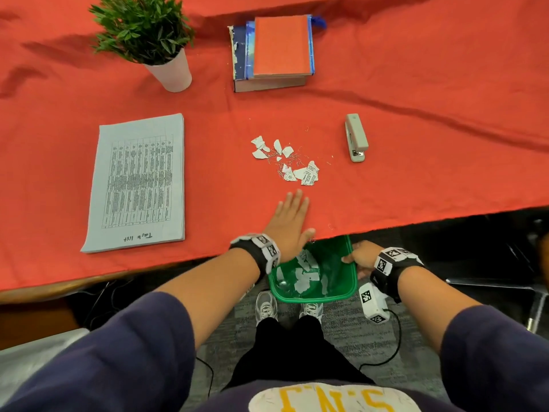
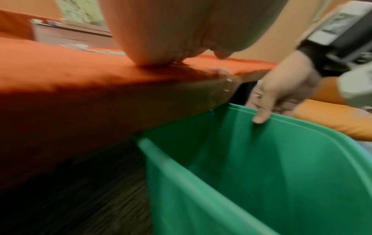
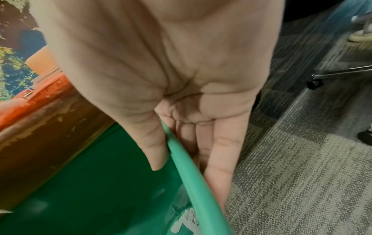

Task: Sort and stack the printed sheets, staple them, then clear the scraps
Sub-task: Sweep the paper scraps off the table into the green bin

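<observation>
Torn paper scraps (image 1: 287, 160) and loose staples lie in a small heap in the middle of the red tablecloth (image 1: 416, 129). My left hand (image 1: 289, 221) rests flat on the cloth near the table's front edge, fingers straight and pointing at the heap, with the heel of the palm (image 2: 153, 52) on the edge. My right hand (image 1: 358, 257) grips the right rim of a green bin (image 1: 353, 281) held just below the table edge, thumb (image 3: 155, 152) inside the rim (image 3: 187, 167) and the other fingers outside. Several scraps (image 1: 306, 275) lie in the bin. The stacked printed sheets (image 1: 139, 182) lie at the left.
A grey stapler (image 1: 356, 137) lies right of the heap. A pile of books (image 1: 274, 52) and a potted plant (image 1: 148, 37) stand at the back. Under the table are my shoes (image 1: 266, 306), carpet (image 3: 302, 159) and chair legs (image 3: 340, 73).
</observation>
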The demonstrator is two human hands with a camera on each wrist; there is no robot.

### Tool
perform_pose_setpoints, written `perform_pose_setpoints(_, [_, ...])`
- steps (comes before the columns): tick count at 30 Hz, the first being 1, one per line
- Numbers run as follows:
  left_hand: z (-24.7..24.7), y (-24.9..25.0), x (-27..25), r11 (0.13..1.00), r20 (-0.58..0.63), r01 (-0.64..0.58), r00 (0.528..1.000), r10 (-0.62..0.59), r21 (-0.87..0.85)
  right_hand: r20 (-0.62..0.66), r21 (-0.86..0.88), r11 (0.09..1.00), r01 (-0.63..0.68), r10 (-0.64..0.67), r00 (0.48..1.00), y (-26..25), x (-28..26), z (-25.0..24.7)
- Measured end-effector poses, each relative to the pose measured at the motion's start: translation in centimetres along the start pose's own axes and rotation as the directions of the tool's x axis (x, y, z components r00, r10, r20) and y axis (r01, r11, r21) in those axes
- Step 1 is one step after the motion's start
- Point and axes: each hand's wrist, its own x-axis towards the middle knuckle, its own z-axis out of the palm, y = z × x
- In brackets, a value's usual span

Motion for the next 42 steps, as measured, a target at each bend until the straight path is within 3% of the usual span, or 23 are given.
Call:
perform_pose_setpoints(3, [1.7, 2.1, -1.5, 0.992, 0.058, -0.126, 0.990, 0.127, -0.025, 0.011, -0.016, 1.000, 0.012, -0.011, 1.000, -0.1, -0.2, 0.0])
perform_pose_setpoints(8, [2.3, 3.0, -4.8, 0.925, 0.107, -0.320, 0.932, 0.346, -0.202, 0.017, 0.000, 1.000, 0.009, -0.009, 1.000, 0.1, 0.3, -0.2])
perform_pose_setpoints(10, [2.1, 2.6, -5.6, 0.934, 0.036, -0.316, 0.945, 0.326, -0.168, 0.015, 0.020, 1.000, 0.000, -0.001, 1.000, 0.2, 0.6, -0.3])
perform_pose_setpoints(13, [1.3, 1.4, -5.1, 0.982, -0.055, -0.143, 0.989, 0.137, -0.126, 0.016, 0.037, 0.999, 0.000, -0.001, 1.000, 0.6, 1.4, -0.4])
perform_pose_setpoints(16, [0.9, 0.3, -3.7, 0.994, -0.035, -0.017, 0.999, 0.014, -0.108, 0.026, 0.042, 0.999, -0.009, 0.007, 1.000, 0.9, 2.0, -0.4])
perform_pose_setpoints(20, [2.2, 0.3, -3.7, 0.981, 0.074, -0.191, 0.978, 0.193, -0.031, 0.018, 0.039, 0.999, -0.002, 0.002, 1.000, 0.8, 1.7, -0.3])
perform_pose_setpoints(23, [3.0, 1.0, -4.3, 0.931, 0.124, -0.354, 0.924, 0.363, -0.087, 0.015, 0.008, 1.000, 0.005, -0.005, 1.000, 0.1, 0.4, -0.2])
perform_pose_setpoints(26, [2.3, 1.9, -4.3, 0.886, 0.116, -0.421, 0.887, 0.447, -0.192, 0.011, -0.015, 1.000, 0.013, -0.013, 1.000, -0.4, -0.8, -0.3])
perform_pose_setpoints(28, [1.1, 2.4, -3.5, 0.887, -0.001, -0.408, 0.909, 0.418, -0.217, 0.008, -0.009, 1.000, 0.013, -0.013, 1.000, -0.2, -0.8, -0.4])
perform_pose_setpoints(31, [-1.0, 2.8, -1.0, 0.938, -0.161, -0.277, 0.956, 0.246, -0.208, 0.001, -0.018, 1.000, 0.006, -0.006, 1.000, 0.2, -0.2, -0.6])
perform_pose_setpoints(34, [-2.0, 2.5, 1.3, 0.976, -0.124, -0.138, 0.985, 0.118, -0.169, -0.002, -0.030, 0.999, 0.019, -0.019, 1.000, 0.3, -0.2, -0.9])
perform_pose_setpoints(36, [-1.6, 2.1, 1.7, 0.980, -0.071, -0.141, 0.989, 0.132, -0.139, 0.000, -0.018, 1.000, 0.023, -0.023, 1.000, 0.5, 0.0, -1.1])
perform_pose_setpoints(42, [1.3, 2.0, -2.3, 0.918, -0.011, -0.355, 0.933, 0.359, -0.175, 0.010, -0.027, 0.999, 0.024, -0.023, 1.000, 0.4, -0.2, -1.2])
